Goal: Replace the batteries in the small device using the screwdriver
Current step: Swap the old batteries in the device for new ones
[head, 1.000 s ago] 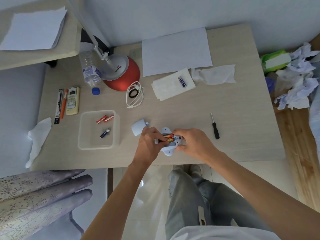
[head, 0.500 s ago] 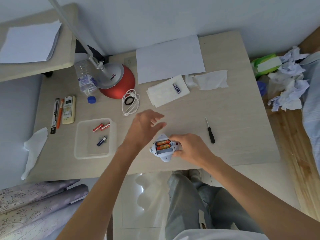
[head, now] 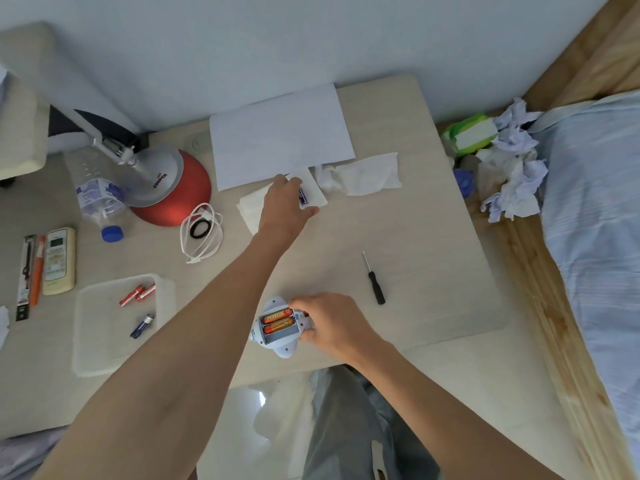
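Observation:
The small pale device (head: pixel 281 344) lies near the desk's front edge with its battery bay open and two orange batteries (head: pixel 278 321) inside. My right hand (head: pixel 334 325) grips the device's right side. My left hand (head: pixel 285 202) is stretched far across the desk, over a folded white tissue (head: pixel 251 209). A blue battery (head: pixel 303 197) lies on that tissue between the thumb and fingers, which are spread and not closed on it. The black-handled screwdriver (head: pixel 375 285) lies alone on the desk, right of the device.
A clear tray (head: pixel 86 344) at the left holds two red batteries (head: pixel 138 294) and a blue one (head: pixel 142 325). Behind it stand a red lamp base (head: pixel 173 195), a water bottle (head: pixel 100 199), a white cable (head: pixel 202 233) and a remote (head: pixel 59 261). A paper sheet (head: pixel 280 140) and crumpled tissues (head: pixel 512 178) lie at the back and right.
My left hand left the device, rose and reached forward to the blue battery on the tissue. My right hand stayed on the device. The camera tilted and moved closer.

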`<action>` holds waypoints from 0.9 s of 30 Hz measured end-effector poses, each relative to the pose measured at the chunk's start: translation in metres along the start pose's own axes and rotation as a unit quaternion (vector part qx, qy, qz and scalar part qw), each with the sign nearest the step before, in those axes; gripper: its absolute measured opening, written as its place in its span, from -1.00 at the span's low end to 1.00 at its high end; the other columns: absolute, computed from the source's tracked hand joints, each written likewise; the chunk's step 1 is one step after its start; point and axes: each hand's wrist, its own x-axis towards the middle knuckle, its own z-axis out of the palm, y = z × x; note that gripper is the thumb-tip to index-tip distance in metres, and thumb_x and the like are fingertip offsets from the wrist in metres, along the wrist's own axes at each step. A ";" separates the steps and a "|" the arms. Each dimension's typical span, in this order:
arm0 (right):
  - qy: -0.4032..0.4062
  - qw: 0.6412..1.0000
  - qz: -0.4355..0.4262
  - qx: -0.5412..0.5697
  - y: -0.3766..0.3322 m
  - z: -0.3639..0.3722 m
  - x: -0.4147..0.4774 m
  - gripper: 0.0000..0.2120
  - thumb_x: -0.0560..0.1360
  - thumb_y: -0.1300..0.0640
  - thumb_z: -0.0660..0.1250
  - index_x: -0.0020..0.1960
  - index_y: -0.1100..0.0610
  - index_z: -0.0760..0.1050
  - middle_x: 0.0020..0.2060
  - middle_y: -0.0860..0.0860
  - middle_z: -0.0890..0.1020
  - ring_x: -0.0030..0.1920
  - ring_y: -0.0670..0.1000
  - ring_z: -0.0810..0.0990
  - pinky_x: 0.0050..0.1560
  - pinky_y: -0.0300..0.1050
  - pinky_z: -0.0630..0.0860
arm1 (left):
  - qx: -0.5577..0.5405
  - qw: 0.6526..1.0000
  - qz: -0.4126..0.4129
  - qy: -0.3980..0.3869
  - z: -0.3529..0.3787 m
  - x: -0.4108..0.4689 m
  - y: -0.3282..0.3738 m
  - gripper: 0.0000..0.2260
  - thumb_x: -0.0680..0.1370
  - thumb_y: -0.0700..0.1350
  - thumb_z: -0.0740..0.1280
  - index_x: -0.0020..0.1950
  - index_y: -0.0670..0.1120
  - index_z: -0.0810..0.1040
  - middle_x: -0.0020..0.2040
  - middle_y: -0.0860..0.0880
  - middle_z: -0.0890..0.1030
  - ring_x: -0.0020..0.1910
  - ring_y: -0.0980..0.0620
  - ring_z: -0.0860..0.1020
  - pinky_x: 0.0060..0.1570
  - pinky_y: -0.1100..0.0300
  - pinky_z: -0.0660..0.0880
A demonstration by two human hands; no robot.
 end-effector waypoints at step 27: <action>-0.014 1.000 -0.004 -0.018 -0.006 -0.004 -0.001 -0.51 0.51 -0.13 0.56 0.39 -0.10 0.56 0.20 -0.12 0.74 0.13 -0.07 0.71 0.15 -0.21 0.58 | -0.158 0.984 0.003 -0.083 -0.046 -0.130 -0.043 -0.72 0.47 -0.25 0.63 0.16 -0.07 0.77 -0.03 -0.01 0.77 -0.09 0.06 0.76 0.07 0.07 0.72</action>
